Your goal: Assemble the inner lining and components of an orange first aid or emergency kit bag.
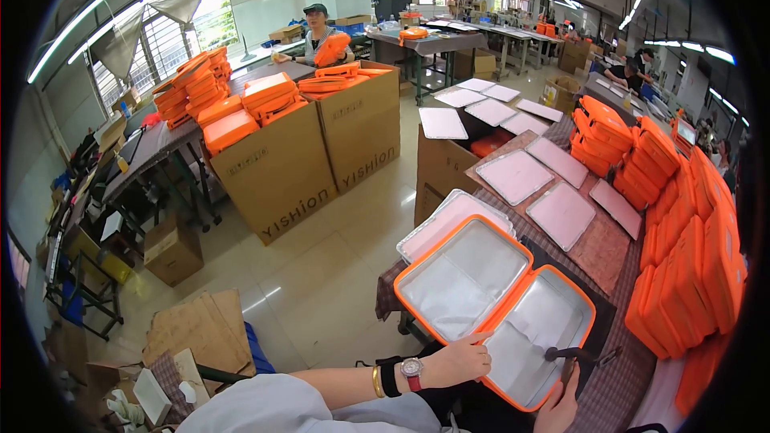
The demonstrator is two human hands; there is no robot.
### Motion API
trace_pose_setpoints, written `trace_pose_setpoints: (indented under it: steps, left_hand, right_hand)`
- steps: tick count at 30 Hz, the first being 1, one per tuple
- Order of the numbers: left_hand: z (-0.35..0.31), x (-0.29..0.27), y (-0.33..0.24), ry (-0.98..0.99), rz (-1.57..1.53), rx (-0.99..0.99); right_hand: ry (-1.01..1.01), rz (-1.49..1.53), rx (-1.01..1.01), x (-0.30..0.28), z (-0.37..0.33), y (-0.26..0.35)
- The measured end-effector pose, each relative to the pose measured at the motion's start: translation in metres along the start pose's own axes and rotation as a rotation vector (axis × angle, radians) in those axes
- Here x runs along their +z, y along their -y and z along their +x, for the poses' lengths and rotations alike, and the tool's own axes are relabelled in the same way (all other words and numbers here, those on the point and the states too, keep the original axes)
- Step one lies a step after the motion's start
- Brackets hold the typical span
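Observation:
An orange zip-up case (529,273) lies spread open in front of me, its two halves lined in silver. My left hand (455,362) has its fingers closed over the near rim, close to the fold between the halves. At the near right corner of the same case, my right hand (559,402) grips the edge, thumb and finger pointing up. Just above that hand a black curved strap or handle (571,352) reaches over the right rim, with a small dark metal-looking piece at its outer end. What the hidden fingers of the right hand touch cannot be seen.
Pink-white panels (517,176) lie on the table, with a pile (429,232) of them beside the case. Stacked orange cases (682,273) line the right. Tall cardboard boxes (277,168) hold more cases. Across the room a person (317,36) holds an orange case.

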State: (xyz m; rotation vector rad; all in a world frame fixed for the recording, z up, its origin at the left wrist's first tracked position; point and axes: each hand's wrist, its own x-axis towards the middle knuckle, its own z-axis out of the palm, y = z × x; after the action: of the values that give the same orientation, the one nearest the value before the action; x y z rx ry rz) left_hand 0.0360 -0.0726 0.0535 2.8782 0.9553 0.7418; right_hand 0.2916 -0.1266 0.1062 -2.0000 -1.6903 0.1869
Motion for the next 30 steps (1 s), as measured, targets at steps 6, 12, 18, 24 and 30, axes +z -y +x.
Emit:
trace_pose_setpoints:
  steps: [6, 12, 18, 24, 30]
  left_hand:
    - [0.018, -0.007, -0.01, 0.098, 0.103, -0.02]
    - [0.019, -0.008, -0.002, 0.085, 0.019, -0.087]
    - [0.028, -0.006, -0.008, 0.106, 0.015, -0.086]
    - [0.021, -0.005, -0.005, 0.036, -0.002, -0.075]
    - [0.024, -0.004, -0.007, 0.052, -0.007, -0.072]
  right_hand:
    - [0.082, -0.095, -0.043, -0.012, 0.03, -0.009]
    - [-0.264, 0.236, -0.288, -0.032, 0.063, 0.038]
    - [-0.061, -0.213, -0.239, 0.016, 0.04, 0.03]
    - [-0.13, 0.08, -0.31, -0.002, 0.069, 0.066]
    - [0.039, -0.121, -0.306, 0.04, 0.062, 0.058]
